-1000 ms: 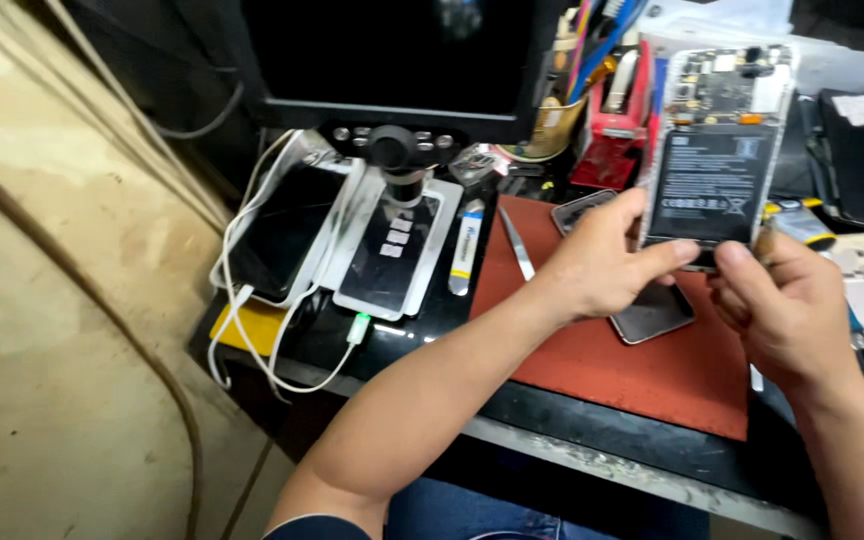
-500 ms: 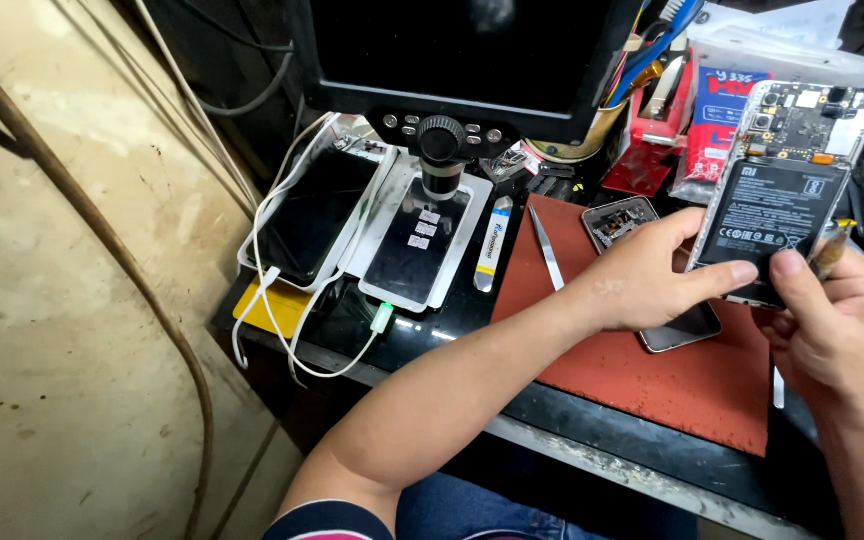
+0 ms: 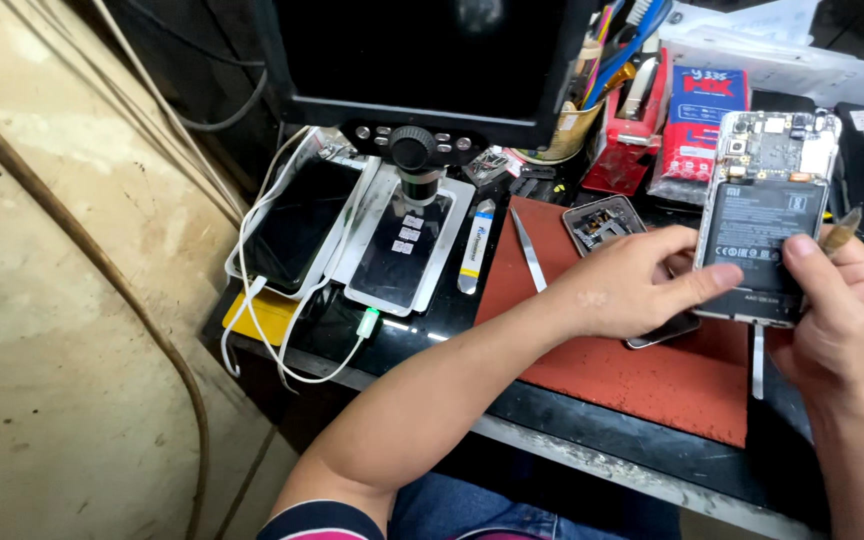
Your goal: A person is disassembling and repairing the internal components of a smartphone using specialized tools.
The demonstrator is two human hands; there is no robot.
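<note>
opened smartphone with black battery and bare circuit board (image 3: 764, 235): pinched upright by left hand (image 3: 632, 290) fingers; right hand (image 3: 837, 300) fingers closed around its edge and a thin brown tool (image 3: 840, 230); best steadied above red rubber mat (image 3: 642, 370).

Count: two hands, left (image 3: 622, 295) and right (image 3: 837, 310); one opened phone (image 3: 767, 215); one tweezers (image 3: 527, 250); one red mat (image 3: 632, 370); one monitor (image 3: 422, 55)

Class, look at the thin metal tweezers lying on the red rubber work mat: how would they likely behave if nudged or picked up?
The thin metal tweezers lie flat on the red rubber work mat, so they would probably slide or pivot rather than roll. Slim and steel-looking, they are likely light and stiff. The mat's rubbery surface may grip them slightly, and the pointed tips could prick careless fingers.
</note>
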